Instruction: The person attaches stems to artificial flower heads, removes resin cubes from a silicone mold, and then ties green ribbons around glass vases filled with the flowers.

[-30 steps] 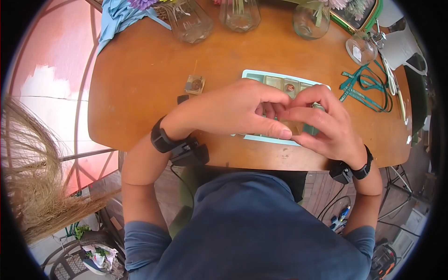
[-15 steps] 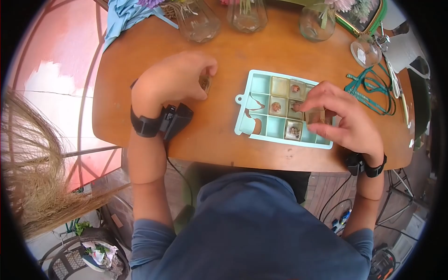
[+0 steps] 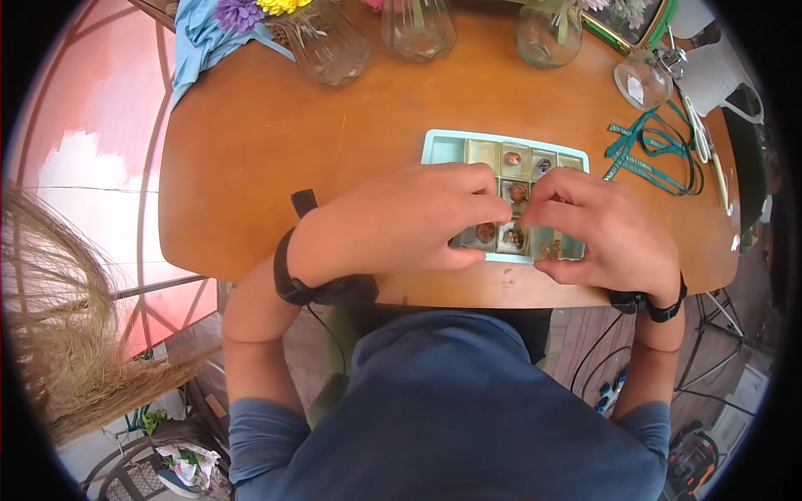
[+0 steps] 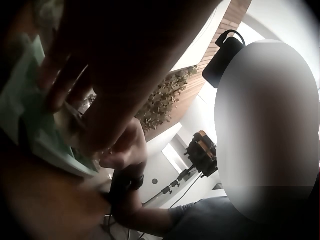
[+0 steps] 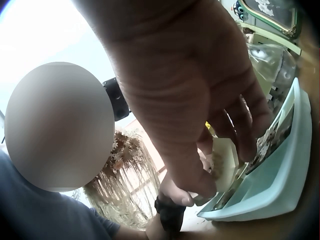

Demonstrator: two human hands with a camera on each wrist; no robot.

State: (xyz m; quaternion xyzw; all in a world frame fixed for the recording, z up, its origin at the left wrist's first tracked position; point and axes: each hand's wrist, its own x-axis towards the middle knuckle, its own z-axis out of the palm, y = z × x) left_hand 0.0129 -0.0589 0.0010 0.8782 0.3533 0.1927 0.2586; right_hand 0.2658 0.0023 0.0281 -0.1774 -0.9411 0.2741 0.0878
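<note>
A mint-green tray (image 3: 444,150) with square compartments lies on the table under both hands. Several clear, square resin-like blocks (image 3: 512,159) with brown or dark bits inside sit in its compartments. My left hand (image 3: 409,213) reaches over the tray's left part, thumb and fingers curled round a block with a brown centre (image 3: 483,233), partly hidden by the hand. At the tray's right front corner, my right hand (image 3: 608,224) pinches a pale block (image 5: 225,161) between thumb and fingers. Another block (image 3: 513,240) sits in the front row between the hands.
Glass vases (image 3: 332,52) with flowers stand along the back, beside a light-blue cloth (image 3: 200,50). To the right lie a dark green ribbon (image 3: 647,154), white-handled scissors (image 3: 697,134) and a small glass jar (image 3: 642,82). A white pitcher (image 3: 710,83) stands at the far right.
My left hand went left to the lone block on the table, then came back over the tray; that spot on the table is now bare. The right hand stayed near the tray's right side.
</note>
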